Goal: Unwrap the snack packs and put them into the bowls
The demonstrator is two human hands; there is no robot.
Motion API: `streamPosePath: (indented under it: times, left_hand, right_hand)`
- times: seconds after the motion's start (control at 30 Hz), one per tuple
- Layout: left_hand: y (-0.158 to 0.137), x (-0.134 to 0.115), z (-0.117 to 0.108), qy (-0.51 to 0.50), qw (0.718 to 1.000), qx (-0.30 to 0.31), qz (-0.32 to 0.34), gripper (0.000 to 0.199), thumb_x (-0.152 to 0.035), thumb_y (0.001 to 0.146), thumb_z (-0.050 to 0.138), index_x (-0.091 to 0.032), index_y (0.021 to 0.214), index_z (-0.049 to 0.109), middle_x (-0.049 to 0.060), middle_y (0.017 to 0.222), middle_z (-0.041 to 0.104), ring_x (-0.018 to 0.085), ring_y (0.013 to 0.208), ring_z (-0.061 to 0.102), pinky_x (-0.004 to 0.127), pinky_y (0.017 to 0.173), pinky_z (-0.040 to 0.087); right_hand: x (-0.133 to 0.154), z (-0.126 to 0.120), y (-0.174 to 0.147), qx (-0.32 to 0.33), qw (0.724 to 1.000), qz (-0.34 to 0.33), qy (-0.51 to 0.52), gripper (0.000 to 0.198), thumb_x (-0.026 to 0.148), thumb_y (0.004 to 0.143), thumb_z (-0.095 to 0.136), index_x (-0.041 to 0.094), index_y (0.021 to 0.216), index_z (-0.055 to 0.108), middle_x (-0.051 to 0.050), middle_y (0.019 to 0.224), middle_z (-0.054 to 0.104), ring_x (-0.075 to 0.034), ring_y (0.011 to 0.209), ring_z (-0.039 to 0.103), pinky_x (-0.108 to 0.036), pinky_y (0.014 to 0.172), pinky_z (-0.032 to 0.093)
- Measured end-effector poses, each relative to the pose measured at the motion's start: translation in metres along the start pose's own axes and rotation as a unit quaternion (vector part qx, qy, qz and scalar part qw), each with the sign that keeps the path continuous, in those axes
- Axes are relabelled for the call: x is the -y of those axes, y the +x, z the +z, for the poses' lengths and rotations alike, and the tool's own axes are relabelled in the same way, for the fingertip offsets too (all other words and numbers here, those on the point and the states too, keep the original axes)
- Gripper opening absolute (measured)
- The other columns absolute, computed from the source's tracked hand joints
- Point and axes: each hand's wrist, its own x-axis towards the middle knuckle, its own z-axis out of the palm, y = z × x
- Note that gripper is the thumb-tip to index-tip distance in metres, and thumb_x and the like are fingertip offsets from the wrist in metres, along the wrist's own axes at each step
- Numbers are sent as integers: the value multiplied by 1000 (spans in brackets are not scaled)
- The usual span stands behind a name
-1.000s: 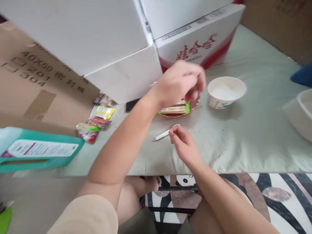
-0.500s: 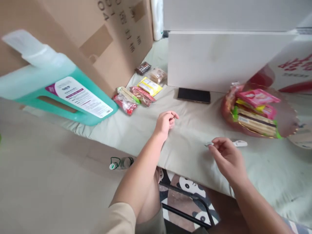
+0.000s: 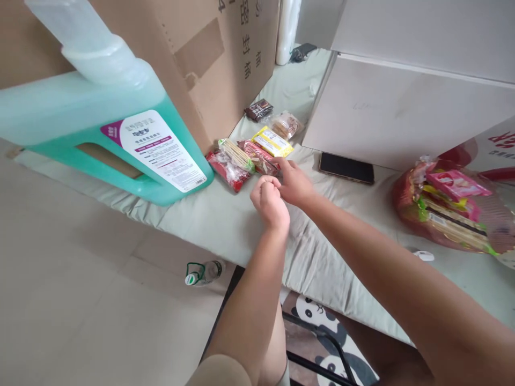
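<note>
Head view, and both hands meet over the middle of the cloth-covered bench [image 3: 225,214]! The left hand [image 3: 271,201] is curled into a loose fist, knuckles up; whether anything sits inside it, I cannot tell. Right behind it comes the right hand [image 3: 295,182], index finger stretched out to the left, the other fingers mostly hidden, so its grip cannot be read. That fingertip is at the lower right end of the red-brown packet [image 3: 258,154], touching or just above, too close to call.

And look at that packet: flat on the cloth, long axis slanting from upper left, far end, down to lower right, near end, pointing at the hands. Alongside, the yellow packet [image 3: 272,142] runs nearly the same slant on the far side; the green-ended stick packet [image 3: 236,155] matches it on the left, overlapping the red packet [image 3: 228,170]. Behind them, a clear bread packet [image 3: 286,125] and a small dark packet [image 3: 258,110].

Out left, the green jug [image 3: 120,107] shows its label; on the right, a black phone [image 3: 346,168] lies crosswise, and beyond it the reddish bowl [image 3: 402,209] carries more snacks.
</note>
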Motion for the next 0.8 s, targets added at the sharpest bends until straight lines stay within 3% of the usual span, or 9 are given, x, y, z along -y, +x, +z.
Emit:
streamPosePath:
  times: [0.07,0.2,0.3,0.37,0.43,0.53,0.6,0.67,0.8]
  left_hand:
    - [1,-2,-1,-3,1000,2,2,17,-11,70,40,-20,56,42,-5,53,20,10,47,20,25,50,19]
    - [1,-3,3,-52,998,17,-32,20,-8,71,39,-20,55,42,-6,50,19,9,46,16,25,49,17]
    - [0,-3,6,-71,997,24,-33,22,-7,72,39,-20,55,43,-6,51,21,9,46,17,24,50,18]
    - [0,-4,6,-65,997,30,-22,22,-8,73,39,-19,55,44,-5,51,23,9,47,19,24,50,19]
    - [1,-6,5,-50,998,39,-15,22,-8,74,40,-19,56,44,-5,52,24,9,47,21,24,50,20]
    - [2,-6,6,-25,996,75,-42,21,-8,75,41,-19,58,46,-5,52,25,10,47,23,24,50,21]
    - [0,-3,9,0,988,128,-85,20,-10,77,43,-19,61,49,-6,52,27,9,47,26,24,50,22]
    - [-6,1,14,43,969,205,-128,18,-16,82,50,-19,65,55,-5,53,35,9,49,35,23,50,26]
    - [-34,12,26,90,881,417,-203,21,-39,83,69,-18,87,67,2,82,66,14,75,61,24,66,45]
  right_hand:
    - [4,9,10,12,998,35,-44,59,25,79,65,26,137,54,-16,124,60,-33,106,62,-49,89,51]
    - [5,11,21,-10,996,52,-71,48,20,83,58,29,130,60,-12,107,63,-28,94,60,-47,87,49]
    - [4,0,13,-27,998,57,-14,48,27,78,66,28,125,63,-7,94,63,-23,81,57,-41,80,50]
    - [2,-12,-2,-48,990,103,85,45,35,75,68,27,120,64,-3,85,62,-20,75,57,-37,75,51]
    - [-4,-26,-26,-67,950,188,239,40,42,76,64,26,113,64,0,81,62,-17,67,57,-33,66,51]
    - [-18,-48,-76,-102,846,276,446,34,48,80,58,26,106,62,0,79,65,-15,60,58,-29,57,51]
    - [-29,-62,-115,-128,802,285,508,28,48,80,58,26,97,63,-1,78,66,-16,61,60,-30,58,53]
    - [-40,-72,-153,-150,779,294,533,23,48,81,58,26,87,64,-2,74,66,-17,61,61,-31,60,54]
    - [-50,-76,-202,-155,793,291,512,35,59,86,49,27,80,64,-5,72,67,-20,62,62,-38,63,56]
